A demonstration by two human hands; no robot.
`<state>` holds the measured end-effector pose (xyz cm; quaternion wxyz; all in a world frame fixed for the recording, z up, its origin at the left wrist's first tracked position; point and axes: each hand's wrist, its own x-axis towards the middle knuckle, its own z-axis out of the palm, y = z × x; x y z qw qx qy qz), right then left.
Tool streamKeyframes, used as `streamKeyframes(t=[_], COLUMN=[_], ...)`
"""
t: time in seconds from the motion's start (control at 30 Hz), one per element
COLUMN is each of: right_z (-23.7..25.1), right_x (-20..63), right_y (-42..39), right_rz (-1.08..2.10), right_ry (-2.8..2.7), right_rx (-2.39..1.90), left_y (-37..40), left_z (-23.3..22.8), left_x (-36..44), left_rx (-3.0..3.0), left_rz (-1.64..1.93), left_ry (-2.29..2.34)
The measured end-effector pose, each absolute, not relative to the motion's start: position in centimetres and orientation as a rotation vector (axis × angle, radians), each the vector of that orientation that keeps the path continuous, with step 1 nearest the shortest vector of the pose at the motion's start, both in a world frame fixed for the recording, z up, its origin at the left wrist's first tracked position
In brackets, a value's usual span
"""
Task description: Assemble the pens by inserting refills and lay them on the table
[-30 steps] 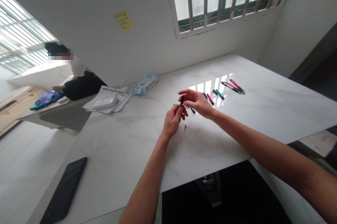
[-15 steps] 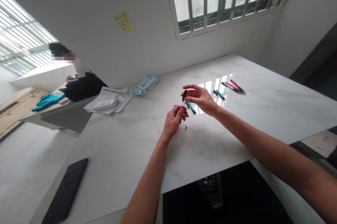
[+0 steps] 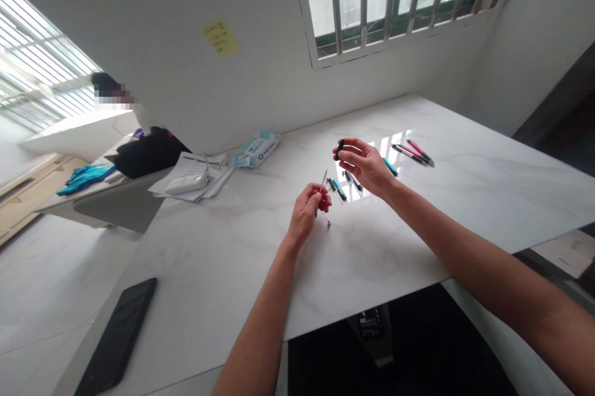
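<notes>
My left hand is closed on a partly dismantled pen; its thin refill points up from the fingers, and the rest is mostly hidden in the grip. Up and to the right, my right hand pinches a short black pen barrel between thumb and fingers, apart from the refill. A small metallic pen part lies on the table below my left hand. Between the hands are a teal pen piece and black pen parts. Another teal piece is partly behind my right hand.
Several pink and black pens lie at the right of the white table. A wipes pack, papers with a white device and a dark phone are on the left. A person sits beyond the partition.
My right hand has moved up and right with the black barrel, drawing it off the refill, which now stands bare in my left hand. My left hand has hardly moved.
</notes>
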<state>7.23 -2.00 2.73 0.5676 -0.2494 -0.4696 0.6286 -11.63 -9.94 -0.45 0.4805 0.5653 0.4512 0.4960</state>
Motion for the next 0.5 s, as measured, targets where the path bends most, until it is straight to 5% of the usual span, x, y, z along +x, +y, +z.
streamKeyframes(t=[0.3, 0.5], right_z=[1.6, 1.4], right_x=[6.6, 6.5], right_y=[-2.4, -2.3], right_rz=[1.105, 1.178], right_ry=[-1.352, -1.35], right_rx=[-0.811, -0.832], left_y=[-9.8, -10.0], left_z=[-0.1, 0.1], left_x=[-11.9, -11.8], left_rx=[1.221, 1.24], left_rz=[1.323, 1.333], left_ry=[1.076, 1.097])
